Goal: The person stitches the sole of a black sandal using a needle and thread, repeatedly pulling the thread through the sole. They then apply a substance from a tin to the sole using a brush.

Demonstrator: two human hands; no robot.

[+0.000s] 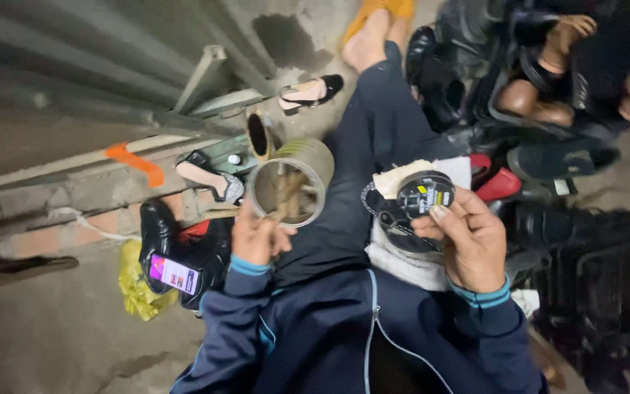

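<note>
sitting on the ground with legs stretched out, the person holds a round black tin (423, 194) in the right hand (468, 244), the fingers wrapped around its lower edge and the thumb pressed near its lid, just above a whitish cloth (402, 259) that lies across the lap. the left hand (257, 235) is narrowed to a pinch at the mouth of a grey metal can (291, 182) tipped on its side, fingertips on one of the sticks or brush handles inside; whether it truly grips one is blurred and i cannot tell. a second, smaller can (262, 134) stands just behind the grey one. to the left of the knee a black shoe (156, 232) rests near a phone with a lit screen (173, 273) and a crumpled yellow bag (136, 292). a heeled sandal (209, 177) lies by the brick edge, another (311, 93) farther up. a heap of dark shoes (519, 87) fills the right side, with a red one (499, 184) near the tin.
</note>
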